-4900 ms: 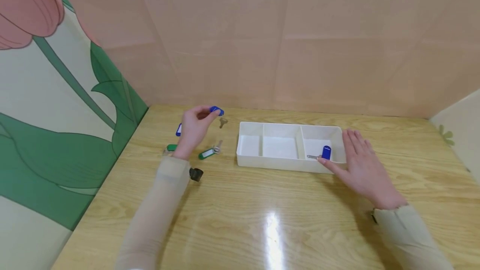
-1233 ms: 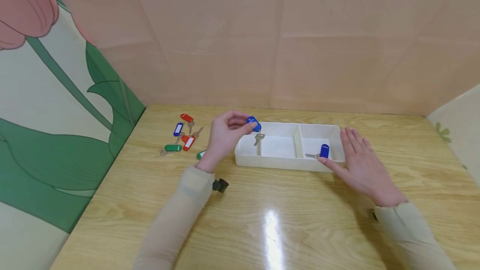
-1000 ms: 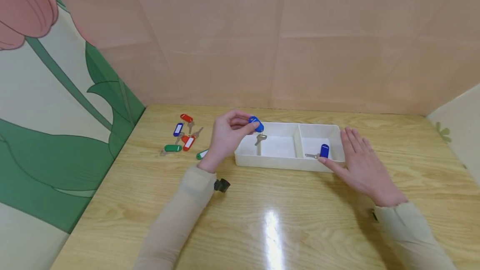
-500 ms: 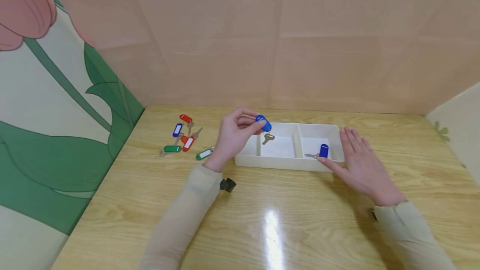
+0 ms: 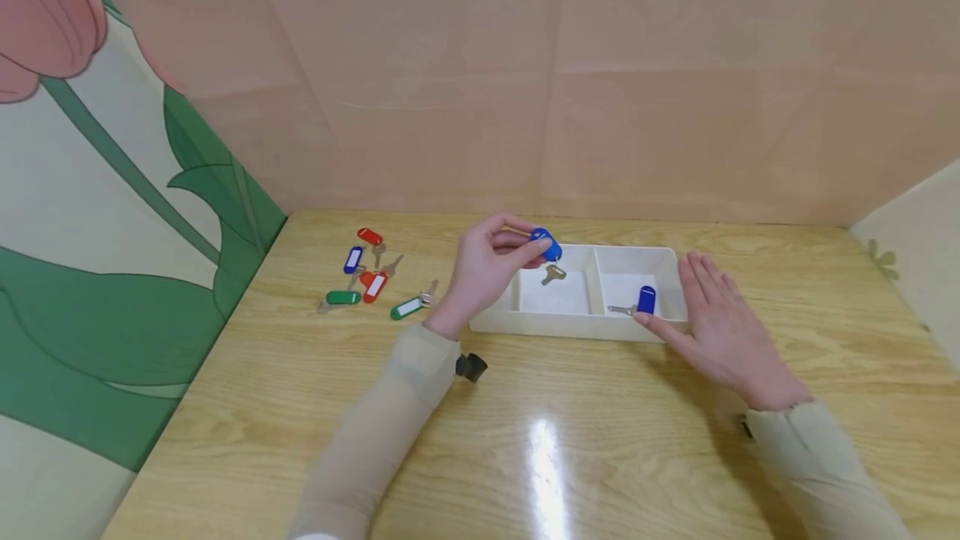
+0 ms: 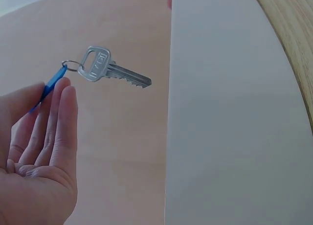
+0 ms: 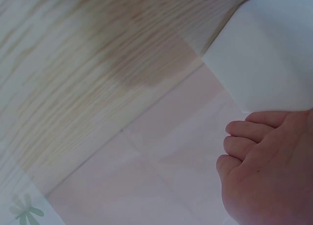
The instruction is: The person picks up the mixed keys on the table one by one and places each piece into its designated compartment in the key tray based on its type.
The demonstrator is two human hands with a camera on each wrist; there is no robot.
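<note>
In the head view my left hand [image 5: 483, 269] pinches a blue key tag [image 5: 547, 245] between thumb and fingers. From its ring hangs a metal key [image 5: 553, 275], above the middle compartment of a white three-compartment tray [image 5: 558, 326]. The left wrist view shows this key [image 6: 100, 66] close up, its toothed blade apart from the tray wall [image 6: 234, 117]. My right hand [image 5: 723, 332] rests with straight fingers along the tray's right end, thumb at the front rim. Another blue key tag [image 5: 647, 299] with a key lies in the right compartment. My left hand hides part of the left compartment.
On the wooden table [image 5: 600, 440] left of the tray lie several tagged keys: a red tag [image 5: 370, 236], a blue tag [image 5: 353, 260], a red tag with white label [image 5: 375, 287] and green tags [image 5: 342, 297]. A pink backdrop [image 5: 420, 107] stands behind.
My left hand has carried the blue key tag from the pile at left rightward, past the left compartment to above the middle one. My right hand has stayed at the tray's end.
</note>
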